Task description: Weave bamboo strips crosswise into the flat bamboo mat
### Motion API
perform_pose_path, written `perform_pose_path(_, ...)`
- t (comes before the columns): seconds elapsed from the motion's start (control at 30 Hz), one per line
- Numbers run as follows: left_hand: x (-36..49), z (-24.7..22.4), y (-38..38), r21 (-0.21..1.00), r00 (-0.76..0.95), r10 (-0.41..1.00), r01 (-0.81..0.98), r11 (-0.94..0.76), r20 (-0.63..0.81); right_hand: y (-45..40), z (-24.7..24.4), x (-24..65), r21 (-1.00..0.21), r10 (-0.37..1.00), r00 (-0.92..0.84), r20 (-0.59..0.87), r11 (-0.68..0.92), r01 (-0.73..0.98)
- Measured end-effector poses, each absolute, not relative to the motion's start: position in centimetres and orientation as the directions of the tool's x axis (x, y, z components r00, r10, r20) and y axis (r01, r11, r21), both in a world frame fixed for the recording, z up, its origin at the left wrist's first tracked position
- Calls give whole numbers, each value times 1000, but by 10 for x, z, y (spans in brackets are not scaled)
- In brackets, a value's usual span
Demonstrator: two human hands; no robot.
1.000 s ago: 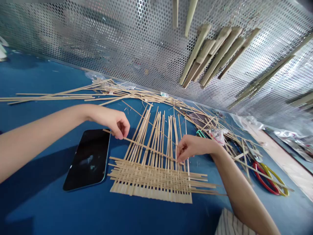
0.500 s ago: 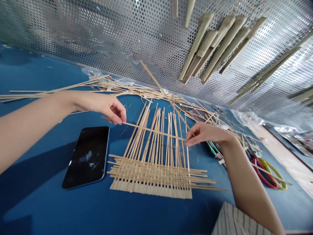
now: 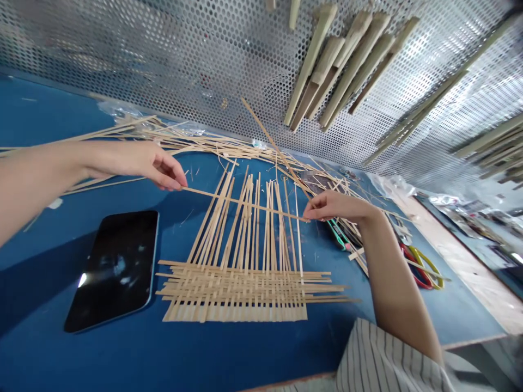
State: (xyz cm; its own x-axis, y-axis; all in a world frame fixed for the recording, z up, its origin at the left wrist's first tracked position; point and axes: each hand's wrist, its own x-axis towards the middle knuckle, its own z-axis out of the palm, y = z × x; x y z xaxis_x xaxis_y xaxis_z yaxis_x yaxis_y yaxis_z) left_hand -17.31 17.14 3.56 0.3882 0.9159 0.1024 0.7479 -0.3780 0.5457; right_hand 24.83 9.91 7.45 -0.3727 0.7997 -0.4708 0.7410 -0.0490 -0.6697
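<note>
My left hand (image 3: 165,167) pinches the left end of a thin bamboo strip (image 3: 245,203) between thumb and fingertips. The strip runs taut to my right hand (image 3: 327,206), whose fingers are closed on it. Another length of bamboo strip (image 3: 269,139) slants up and away from the right hand; I cannot tell whether it is the same piece bent back. Below the held strip lies a partly woven bamboo mat (image 3: 241,288), its near rows tightly interlaced. Its loose upright strips (image 3: 245,223) fan out away from me, beneath the held strip.
A black phone (image 3: 116,267) lies left of the mat. Loose bamboo strips (image 3: 220,146) pile along the perforated metal panel (image 3: 163,60). Right of the mat are a green-handled cutter (image 3: 338,235) and red-and-yellow-handled pliers (image 3: 423,267). Bamboo pieces (image 3: 351,71) hang on the panel.
My left hand has moved outward to the strip's end, which earlier stuck out past its fingers. The right hand keeps its grip. The whole view has shifted slightly.
</note>
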Motion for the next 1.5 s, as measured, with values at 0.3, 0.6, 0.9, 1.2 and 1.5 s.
perform_pose_path(0.3, -180, 45, 194, 633, 465, 824, 754, -177, -323, 96, 76, 245, -792, 879, -333, -341, -78, 605)
perform_pose_path(0.6, -144, 48, 162, 736, 534, 835, 618, -276, -135, 75, 69, 193, -955, 762, -626, -166, 33, 294)
perform_pose_path(0.9, -136, 46, 154, 700, 571, 817, 615, -363, -78, 66, 82, 181, -948, 679, -696, -233, 0, 317)
perform_pose_path(1.2, -132, 46, 155, 868, 450, 893, 433, -244, 27, 70, 77, 179, -917, 726, -627, -282, -11, 400)
perform_pose_path(1.5, -155, 22, 99, 417, 359, 925, 827, -377, 124, 73, 85, 197, -878, 924, -260, -281, -138, 459)
